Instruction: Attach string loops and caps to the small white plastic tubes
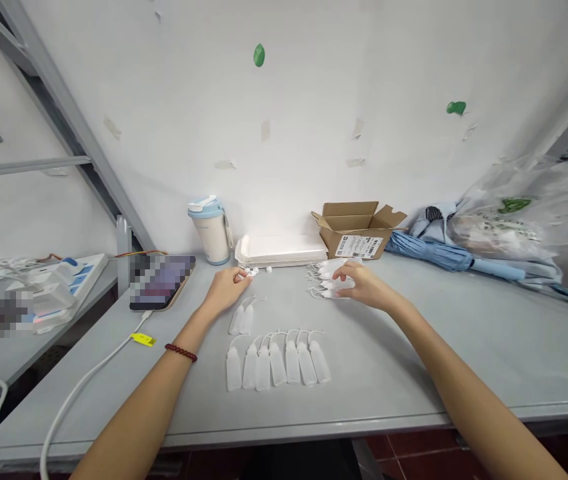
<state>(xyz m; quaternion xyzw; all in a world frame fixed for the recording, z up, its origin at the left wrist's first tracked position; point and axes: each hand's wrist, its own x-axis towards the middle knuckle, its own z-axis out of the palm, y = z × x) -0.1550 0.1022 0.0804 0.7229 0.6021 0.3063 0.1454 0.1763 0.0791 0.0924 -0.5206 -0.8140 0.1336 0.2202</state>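
Observation:
At the back of the desk, my left hand has its thumb and fingers pinched together at some small white caps; one seems to be between the fingertips. My right hand reaches over a pile of small translucent white bottles, its thumb and forefinger apart and touching or just above them. Two similar bottles with thin curved tails lie below my left hand. Nearer me, a row of several more such bottles lies flat, tails pointing away.
Behind my hands are a flat white stack, a tumbler and an open cardboard box. A phone with a charging cable lies left. A blue umbrella and a plastic bag are at the right.

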